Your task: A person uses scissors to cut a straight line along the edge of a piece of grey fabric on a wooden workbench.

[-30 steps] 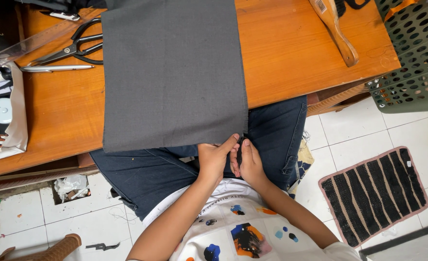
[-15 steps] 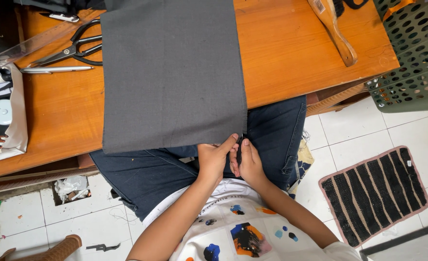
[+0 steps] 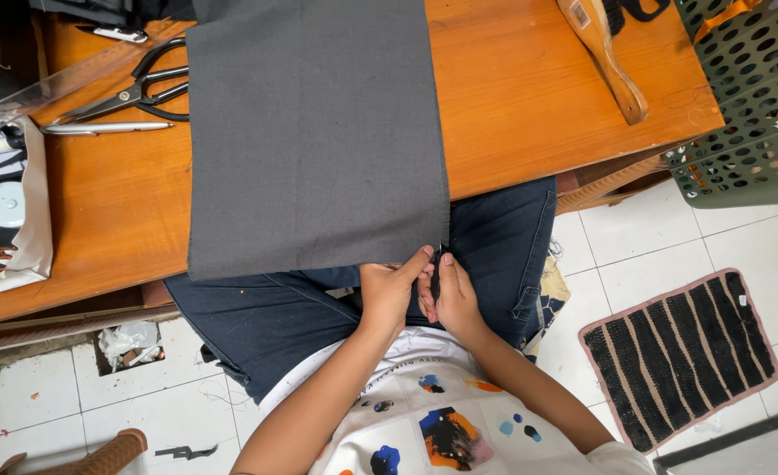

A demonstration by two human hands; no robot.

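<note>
- Far left on worktop [image 3: 530,97]: black scissors [image 3: 130,92] and silver pen [image 3: 103,128], well clear of cloth.
- Grey cloth [image 3: 314,132] draped over near edge, lower corner hanging above lap.
- Left hand [image 3: 392,292], fingers closed on that corner.
- Right hand [image 3: 453,295] alongside, grip unclear.
- Risk: tugging could slide cloth off.

The cloth [image 3: 314,132] is a dark grey rectangular panel, lying flat and smooth on the orange wooden table [image 3: 530,97]. Its near edge overhangs the table's front (toward the lap), and its near right corner is pinched between fingertips.
</note>
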